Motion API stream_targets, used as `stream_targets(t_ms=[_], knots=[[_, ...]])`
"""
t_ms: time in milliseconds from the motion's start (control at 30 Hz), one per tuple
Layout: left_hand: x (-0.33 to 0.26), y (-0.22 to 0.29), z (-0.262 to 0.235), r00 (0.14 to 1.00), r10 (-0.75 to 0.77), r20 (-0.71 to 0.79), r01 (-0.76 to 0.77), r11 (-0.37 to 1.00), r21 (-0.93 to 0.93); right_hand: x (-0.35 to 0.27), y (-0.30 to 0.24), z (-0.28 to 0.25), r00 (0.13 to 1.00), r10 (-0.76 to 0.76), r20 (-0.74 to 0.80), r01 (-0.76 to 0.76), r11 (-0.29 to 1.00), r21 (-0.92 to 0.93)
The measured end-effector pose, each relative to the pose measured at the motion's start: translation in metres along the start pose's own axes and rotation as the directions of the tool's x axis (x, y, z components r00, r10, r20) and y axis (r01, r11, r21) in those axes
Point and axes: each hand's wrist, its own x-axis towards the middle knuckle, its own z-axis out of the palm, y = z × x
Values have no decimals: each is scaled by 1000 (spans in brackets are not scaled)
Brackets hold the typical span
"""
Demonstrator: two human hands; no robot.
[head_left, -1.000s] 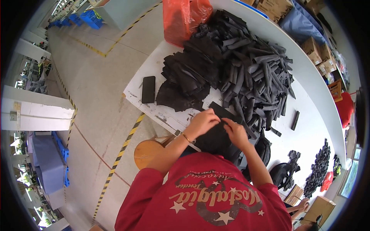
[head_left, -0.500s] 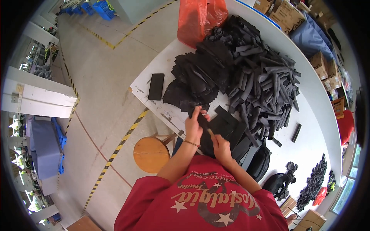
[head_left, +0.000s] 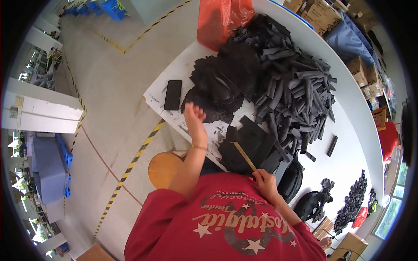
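Observation:
My right hand (head_left: 266, 182) is closed round the near end of a narrow yellowish wooden stick (head_left: 244, 155). Its far end points away over flat black sheets (head_left: 244, 145) on the table in front of me. Farther left, my left hand (head_left: 194, 115) is raised at the near edge of a stack of dark fabric pieces (head_left: 217, 87). Its fingers look loosely apart, slightly blurred, with nothing seen in them. Close by lies a black phone (head_left: 173, 95). Right of the stack rises a large heap of rolled or folded black strips (head_left: 296, 87).
A red plastic bag (head_left: 222, 21) stands behind the stack on the white table (head_left: 348, 130). One loose black strip (head_left: 332, 145) lies to the right, with black bags (head_left: 308, 208) nearer me. A round wooden stool (head_left: 164, 170) stands left of the table.
My left hand has moved left and away from the stick, letting go of a dark piece. My right hand has drawn back toward me with the stick, which now shows more of its length.

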Motion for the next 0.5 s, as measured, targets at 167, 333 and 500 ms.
stream_targets(t_ms=[167, 333, 500], knots=[[-83, -31, -4, 731, -606, 313, 546, 795, 265, 8, -4, 2, 996, -87, -15, 86, 995, -41], [17, -17, -15, 863, -350, 365, 417, 900, -123, -18, -4, -30, 844, -194, 501, 170, 981, 92], [14, -22, -14, 859, -464, 218, 511, 804, -302, 1, -29, -42, 972, -40, 231, -10, 978, 208]])
